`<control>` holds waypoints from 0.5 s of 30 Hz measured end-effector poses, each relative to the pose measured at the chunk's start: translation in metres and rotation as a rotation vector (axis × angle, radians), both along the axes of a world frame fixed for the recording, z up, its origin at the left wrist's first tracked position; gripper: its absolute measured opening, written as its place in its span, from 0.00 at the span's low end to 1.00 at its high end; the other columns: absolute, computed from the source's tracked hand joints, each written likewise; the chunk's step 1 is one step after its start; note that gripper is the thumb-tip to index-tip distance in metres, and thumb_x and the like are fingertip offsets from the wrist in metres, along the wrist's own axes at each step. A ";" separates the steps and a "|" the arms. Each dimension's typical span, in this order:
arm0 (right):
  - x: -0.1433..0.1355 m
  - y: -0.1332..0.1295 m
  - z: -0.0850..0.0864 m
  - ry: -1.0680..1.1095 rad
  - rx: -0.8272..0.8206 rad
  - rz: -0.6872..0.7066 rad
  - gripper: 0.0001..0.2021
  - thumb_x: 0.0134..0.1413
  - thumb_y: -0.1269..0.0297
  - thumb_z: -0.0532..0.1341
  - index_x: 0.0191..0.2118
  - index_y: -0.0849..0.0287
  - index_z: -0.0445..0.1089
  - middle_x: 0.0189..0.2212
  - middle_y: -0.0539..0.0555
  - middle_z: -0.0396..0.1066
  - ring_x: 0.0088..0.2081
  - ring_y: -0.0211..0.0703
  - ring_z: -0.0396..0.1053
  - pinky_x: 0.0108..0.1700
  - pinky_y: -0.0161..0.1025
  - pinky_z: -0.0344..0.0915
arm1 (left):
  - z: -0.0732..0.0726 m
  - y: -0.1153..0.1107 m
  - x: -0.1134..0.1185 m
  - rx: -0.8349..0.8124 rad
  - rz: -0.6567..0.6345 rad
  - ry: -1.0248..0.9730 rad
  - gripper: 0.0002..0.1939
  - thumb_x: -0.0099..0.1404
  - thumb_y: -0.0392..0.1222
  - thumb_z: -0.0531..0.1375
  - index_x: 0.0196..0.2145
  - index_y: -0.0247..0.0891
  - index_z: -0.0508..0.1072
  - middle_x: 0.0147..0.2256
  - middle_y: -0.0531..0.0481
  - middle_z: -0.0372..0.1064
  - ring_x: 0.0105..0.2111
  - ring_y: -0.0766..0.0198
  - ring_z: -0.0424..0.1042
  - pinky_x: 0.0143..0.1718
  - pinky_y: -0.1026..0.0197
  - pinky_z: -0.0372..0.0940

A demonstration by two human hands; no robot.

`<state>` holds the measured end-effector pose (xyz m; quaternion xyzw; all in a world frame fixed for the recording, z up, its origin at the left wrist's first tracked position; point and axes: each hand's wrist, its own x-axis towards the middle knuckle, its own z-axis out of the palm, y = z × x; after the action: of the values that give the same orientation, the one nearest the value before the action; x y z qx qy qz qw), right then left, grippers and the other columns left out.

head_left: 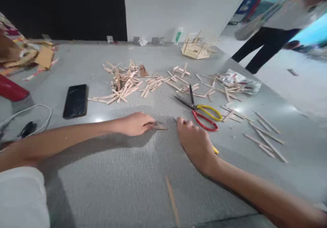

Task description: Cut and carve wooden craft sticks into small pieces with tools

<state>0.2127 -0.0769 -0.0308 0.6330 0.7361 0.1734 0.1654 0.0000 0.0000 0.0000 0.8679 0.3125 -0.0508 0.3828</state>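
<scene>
My left hand (138, 123) is closed on a thin wooden stick (160, 127), whose end points right. Facing it, my right hand (192, 141) is wrapped round a yellow-handled tool (216, 150); its narrow tip shows just left of the fingers, and the rest is mostly hidden. The two hands are apart. Behind my right hand lie scissors (206, 117) with one red and one yellow handle. A single long stick (172, 200) rests on the grey table (114, 187) nearer to me.
Piles of wooden sticks (125, 81) spread across the middle and right. A black phone (75, 101), a white cable (48, 114) and a red object (12, 88) are left. A stick model (196, 49) stands behind; a person (270, 33) stands beyond the table.
</scene>
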 end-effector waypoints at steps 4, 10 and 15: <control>0.002 -0.001 0.002 0.000 0.010 0.002 0.13 0.63 0.80 0.48 0.44 0.63 0.67 0.31 0.59 0.75 0.29 0.44 0.77 0.22 0.33 0.53 | 0.000 0.000 0.001 0.028 -0.005 -0.020 0.17 0.74 0.41 0.48 0.27 0.38 0.62 0.21 0.54 0.59 0.19 0.68 0.56 0.24 0.62 0.49; 0.003 0.001 0.005 0.005 0.046 0.022 0.12 0.62 0.81 0.50 0.44 0.61 0.66 0.31 0.55 0.74 0.27 0.41 0.75 0.22 0.34 0.50 | 0.002 0.003 0.001 -0.134 0.064 -0.059 0.17 0.73 0.41 0.49 0.25 0.38 0.60 0.20 0.55 0.60 0.18 0.69 0.60 0.23 0.64 0.52; -0.007 0.014 0.000 0.039 0.135 0.083 0.15 0.61 0.81 0.53 0.50 0.62 0.64 0.35 0.55 0.73 0.30 0.39 0.74 0.24 0.36 0.52 | -0.002 0.000 0.002 -0.222 0.307 -0.127 0.17 0.76 0.44 0.46 0.29 0.38 0.61 0.19 0.57 0.60 0.16 0.69 0.62 0.23 0.65 0.57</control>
<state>0.2062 -0.0630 -0.0304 0.6147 0.7516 0.2169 0.1008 0.0017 0.0000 -0.0016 0.7639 0.4090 0.0291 0.4983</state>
